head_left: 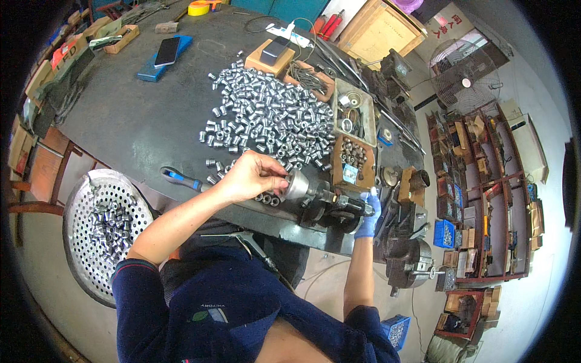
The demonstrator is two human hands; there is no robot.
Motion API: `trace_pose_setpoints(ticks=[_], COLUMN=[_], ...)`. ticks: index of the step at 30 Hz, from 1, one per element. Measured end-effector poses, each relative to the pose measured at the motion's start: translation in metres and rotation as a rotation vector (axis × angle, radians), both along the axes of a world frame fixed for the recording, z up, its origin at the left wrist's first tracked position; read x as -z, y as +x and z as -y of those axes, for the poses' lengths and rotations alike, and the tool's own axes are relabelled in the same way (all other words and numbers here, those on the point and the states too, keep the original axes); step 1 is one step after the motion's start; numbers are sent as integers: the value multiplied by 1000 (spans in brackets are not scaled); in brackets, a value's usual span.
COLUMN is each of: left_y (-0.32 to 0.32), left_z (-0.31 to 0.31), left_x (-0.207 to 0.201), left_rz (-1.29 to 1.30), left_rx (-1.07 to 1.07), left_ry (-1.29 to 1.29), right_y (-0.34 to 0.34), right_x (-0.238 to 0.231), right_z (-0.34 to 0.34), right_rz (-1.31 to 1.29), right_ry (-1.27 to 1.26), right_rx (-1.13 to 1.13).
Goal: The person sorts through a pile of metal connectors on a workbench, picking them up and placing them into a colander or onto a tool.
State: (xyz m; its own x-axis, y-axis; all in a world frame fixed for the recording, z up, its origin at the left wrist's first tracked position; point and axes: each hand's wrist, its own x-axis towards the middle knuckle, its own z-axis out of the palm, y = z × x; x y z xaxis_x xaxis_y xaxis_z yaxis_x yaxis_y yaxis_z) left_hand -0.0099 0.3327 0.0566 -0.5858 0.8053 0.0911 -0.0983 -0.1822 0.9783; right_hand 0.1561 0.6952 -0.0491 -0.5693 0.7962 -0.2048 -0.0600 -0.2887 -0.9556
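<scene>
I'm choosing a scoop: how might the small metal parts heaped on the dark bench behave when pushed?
The metal parts would probably roll, since their sides look rounded. Their shiny surfaces may feel slippery. Being metal, they are likely stiff, and perhaps heavy for their size.

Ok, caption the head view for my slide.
Left hand and blue-gloved right hand at opposite ends of a metal fixture, metal sleeves heaped on the workbench.

A navy short-sleeved shirt (248, 278) carries a small green-and-grey emblem (210, 315) and a thin red line (134, 263) near the left sleeve's edge, while a blue glove (367, 227) covers the right hand (370, 213) and the left hand (254, 175) is bare.
</scene>
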Motion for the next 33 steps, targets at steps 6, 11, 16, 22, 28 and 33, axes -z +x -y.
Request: trace_pose_setpoints(ticks=[6,11,16,22,28,33], left_y=[-5,-5,-7,-7,-16,-13], left_z=[4,9,10,12,46,161], left_x=[-1,0,0,-3,-10,-3], left_rz=[58,98,153,172,29,-91], left_rx=[12,1,22,20,-144,-531], left_ry=[-30,-13,8,26,-64,-285], right_y=[-19,33,77,22,-24,14], right_x=[-99,-125,-77,-17,-81,-115], right_z=[32,70,77,55,29,53], right_rz=[-404,-550,-482,-190,-281,-589], right_ry=[23,84,-109,-134,-30,125], right_rx=[-54,-112,-179,91,-50,-108])
